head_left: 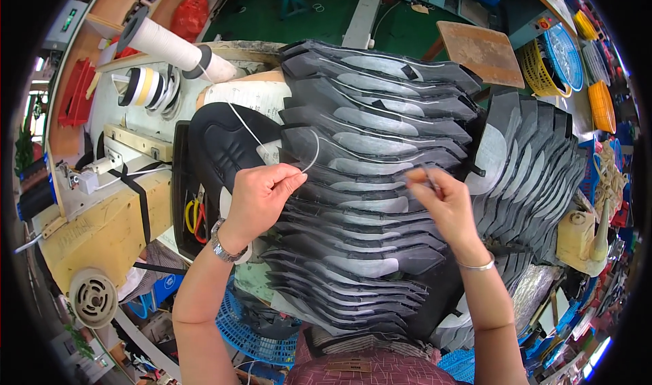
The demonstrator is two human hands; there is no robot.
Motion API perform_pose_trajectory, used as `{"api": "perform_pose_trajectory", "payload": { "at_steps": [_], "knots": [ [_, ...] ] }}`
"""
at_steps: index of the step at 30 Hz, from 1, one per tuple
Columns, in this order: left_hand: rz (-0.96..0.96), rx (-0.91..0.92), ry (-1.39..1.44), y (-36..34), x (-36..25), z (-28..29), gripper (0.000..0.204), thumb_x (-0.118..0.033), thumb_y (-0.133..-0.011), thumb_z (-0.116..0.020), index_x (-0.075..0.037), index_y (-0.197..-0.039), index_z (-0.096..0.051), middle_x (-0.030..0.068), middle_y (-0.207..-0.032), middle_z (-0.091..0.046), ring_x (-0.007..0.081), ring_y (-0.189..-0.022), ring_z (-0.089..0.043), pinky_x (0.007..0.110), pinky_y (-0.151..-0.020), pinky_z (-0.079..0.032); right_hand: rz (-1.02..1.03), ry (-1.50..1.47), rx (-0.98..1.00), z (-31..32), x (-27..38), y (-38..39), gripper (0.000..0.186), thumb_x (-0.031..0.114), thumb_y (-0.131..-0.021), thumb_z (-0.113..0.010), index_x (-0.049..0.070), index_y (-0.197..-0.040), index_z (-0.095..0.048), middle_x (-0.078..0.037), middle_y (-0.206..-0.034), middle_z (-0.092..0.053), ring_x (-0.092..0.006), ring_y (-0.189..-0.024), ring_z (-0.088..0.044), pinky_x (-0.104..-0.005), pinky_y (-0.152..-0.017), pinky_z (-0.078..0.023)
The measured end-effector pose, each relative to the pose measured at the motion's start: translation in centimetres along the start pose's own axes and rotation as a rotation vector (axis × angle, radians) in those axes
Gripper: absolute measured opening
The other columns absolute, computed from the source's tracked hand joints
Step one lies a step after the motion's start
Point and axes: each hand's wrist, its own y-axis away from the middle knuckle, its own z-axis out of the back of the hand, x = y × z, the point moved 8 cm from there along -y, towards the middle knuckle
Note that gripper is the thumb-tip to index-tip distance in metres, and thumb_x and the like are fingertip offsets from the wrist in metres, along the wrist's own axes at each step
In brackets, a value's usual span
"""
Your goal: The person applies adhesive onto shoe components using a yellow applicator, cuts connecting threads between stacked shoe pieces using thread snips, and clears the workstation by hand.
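My left hand (261, 198) is closed in a pinch on a thin white cord (317, 149), whose end curls up past the fingertips. The cord runs back to a large white spool (166, 45) at the far left. My right hand (441, 205) is raised over the middle stack, fingers curled around something small and dark that I cannot make out. Beneath both hands lie overlapping rows of black and grey shoe-upper pieces (370, 205), some edged with white cord. A black padded shoe-upper piece (231, 140) lies beside my left hand.
Yellow- and red-handled scissors (197, 215) lie in a dark tray at left, near a sewing machine (102, 229). Another fanned stack of pieces (526, 161) sits at right. A wooden stool (482, 52) stands beyond the table; a blue basket (255, 324) is below.
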Motion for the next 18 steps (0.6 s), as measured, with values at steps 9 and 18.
{"api": "perform_pose_trajectory", "payload": {
  "at_steps": [9,18],
  "knots": [
    [-0.535,0.007,-0.753,1.2,-5.9,-1.5,0.012,-0.010,-0.067,-0.063,-0.010,-0.079,-0.063,0.0006,-0.060,-0.045,0.0171,-0.057,-0.050,0.030,-0.052,-0.039,-0.069,-0.196,0.538,-15.2,7.7,-7.9,0.022,0.019,-0.080,-0.064,-0.001,-0.090,-0.064,-0.002,-0.074,-0.062,-0.0049,-0.060,-0.046,-0.0213,-0.053,-0.037],
    [-0.468,-0.148,-0.616,1.3,-6.0,2.8,0.049,-0.037,-0.084,-0.059,0.000,-0.116,-0.053,0.0165,-0.117,-0.053,0.0379,-0.110,-0.046,0.048,-0.097,-0.034,-0.228,-0.132,0.712,-9.3,3.3,3.2,0.017,0.019,-0.085,-0.060,0.002,-0.086,-0.062,-0.002,-0.070,-0.064,-0.0032,-0.053,-0.050,-0.0204,-0.048,-0.039]
  ]
}}
